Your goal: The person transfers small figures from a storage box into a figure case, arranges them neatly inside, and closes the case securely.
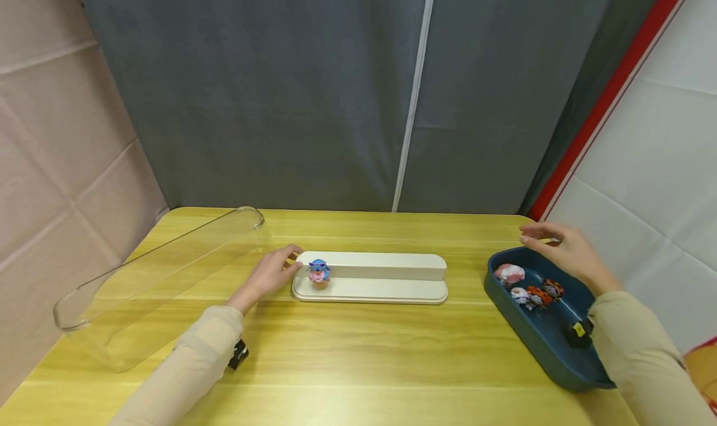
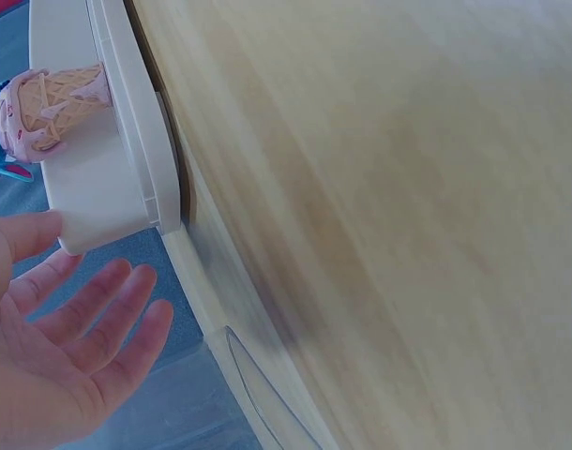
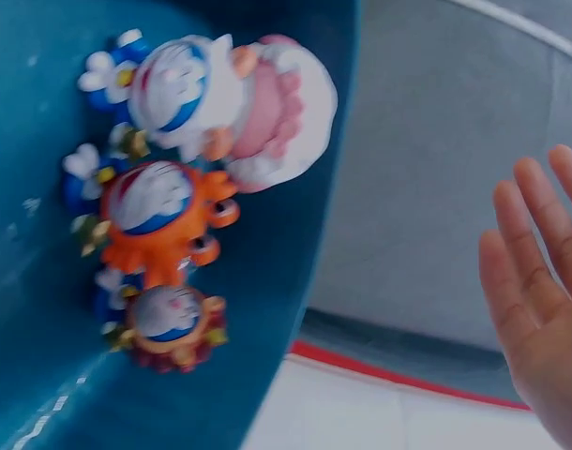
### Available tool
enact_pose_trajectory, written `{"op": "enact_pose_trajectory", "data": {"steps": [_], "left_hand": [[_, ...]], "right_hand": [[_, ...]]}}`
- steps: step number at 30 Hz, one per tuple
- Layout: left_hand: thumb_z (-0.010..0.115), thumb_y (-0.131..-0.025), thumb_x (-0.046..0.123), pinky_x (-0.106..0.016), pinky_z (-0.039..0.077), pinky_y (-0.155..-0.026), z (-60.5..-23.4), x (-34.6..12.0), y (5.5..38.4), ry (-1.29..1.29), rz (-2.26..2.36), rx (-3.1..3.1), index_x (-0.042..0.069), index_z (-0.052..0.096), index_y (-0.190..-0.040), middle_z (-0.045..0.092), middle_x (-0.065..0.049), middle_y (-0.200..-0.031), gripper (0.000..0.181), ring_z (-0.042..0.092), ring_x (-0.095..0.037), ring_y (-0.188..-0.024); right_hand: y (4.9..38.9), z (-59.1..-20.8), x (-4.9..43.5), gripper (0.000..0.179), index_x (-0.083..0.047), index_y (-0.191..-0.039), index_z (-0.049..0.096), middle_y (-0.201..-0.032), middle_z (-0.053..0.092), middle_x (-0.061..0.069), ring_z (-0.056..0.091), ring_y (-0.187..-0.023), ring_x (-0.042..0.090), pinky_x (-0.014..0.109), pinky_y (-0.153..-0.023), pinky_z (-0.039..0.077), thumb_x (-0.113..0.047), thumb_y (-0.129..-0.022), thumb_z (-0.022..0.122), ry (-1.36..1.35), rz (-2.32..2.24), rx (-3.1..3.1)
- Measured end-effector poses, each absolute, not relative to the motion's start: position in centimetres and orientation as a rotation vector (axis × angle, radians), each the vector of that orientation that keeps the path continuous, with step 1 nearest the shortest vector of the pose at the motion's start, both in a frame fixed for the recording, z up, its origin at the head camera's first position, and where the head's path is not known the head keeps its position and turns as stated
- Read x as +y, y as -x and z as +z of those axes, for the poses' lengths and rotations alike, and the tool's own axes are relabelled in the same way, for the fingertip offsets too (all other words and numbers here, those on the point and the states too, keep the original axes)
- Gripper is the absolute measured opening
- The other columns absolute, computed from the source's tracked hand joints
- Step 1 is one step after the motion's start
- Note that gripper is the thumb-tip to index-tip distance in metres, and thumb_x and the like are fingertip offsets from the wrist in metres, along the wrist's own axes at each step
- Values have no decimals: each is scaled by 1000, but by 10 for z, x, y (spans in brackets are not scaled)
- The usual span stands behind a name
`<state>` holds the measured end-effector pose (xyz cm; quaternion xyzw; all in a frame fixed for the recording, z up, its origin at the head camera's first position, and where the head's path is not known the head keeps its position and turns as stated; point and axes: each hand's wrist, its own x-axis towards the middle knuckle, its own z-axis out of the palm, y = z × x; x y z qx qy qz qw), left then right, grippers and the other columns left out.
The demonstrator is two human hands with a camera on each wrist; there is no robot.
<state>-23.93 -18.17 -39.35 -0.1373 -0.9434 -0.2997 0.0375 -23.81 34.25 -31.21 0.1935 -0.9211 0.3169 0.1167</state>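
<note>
A white stepped display base (image 1: 386, 289) lies on the table, with a small figurine with a blue top and a pink ice-cream cone body (image 1: 319, 274) standing near its left end. My left hand (image 1: 271, 271) is at that end; in the left wrist view its thumb and fingertips are right at the corner of the base, fingers loosely spread. Over the far edge of the dark blue tray (image 1: 521, 332) hovers my right hand (image 1: 566, 255), holding nothing. Inside the tray lie a pink-and-white figurine (image 3: 286, 117), a white one (image 3: 178, 89), an orange one (image 3: 159, 206) and a brown-maned one (image 3: 169, 319).
A clear plastic cover (image 1: 162, 283) lies slantwise at the table's left. A black object with a yellow mark (image 1: 579, 331) is in the tray by the right sleeve. Grey curtain (image 1: 280, 102) hangs behind the wooden table (image 1: 358, 357); a white panel (image 1: 650, 183) stands at the right.
</note>
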Motion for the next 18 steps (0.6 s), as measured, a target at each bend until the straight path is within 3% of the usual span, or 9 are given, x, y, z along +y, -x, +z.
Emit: {"op": "enact_pose_trajectory", "data": {"steps": [7,14,18], "left_hand": [[55,-88,15,-42,46,-75,-394,-182,239,423,-914,-2899,5,53,-113,58,-17,-104,27,58,-27,-87],[54,-89,17,-41,46,-76,-394,-182,240,417,-915,-2908,5,53,-114,58,-16,-105,27,58,-27,-88],[54,-89,17,-42,46,-76,-394,-182,240,415,-911,-2912,5,53,-113,58,-16,-105,27,58,-27,-88]], "right_hand": [[242,-330,357,37,-3,-116,55,-105,58,15,48,-85,-2,14,-67,42,-27,-87,57,-464,927,-2805],[246,-346,364,50,-1,-121,50,-111,55,20,50,-97,29,40,-78,43,-37,-87,53,-372,937,-2932],[247,-354,368,55,0,-125,46,-115,51,24,47,-101,37,51,-81,39,-40,-87,51,-349,981,-2994]]}}
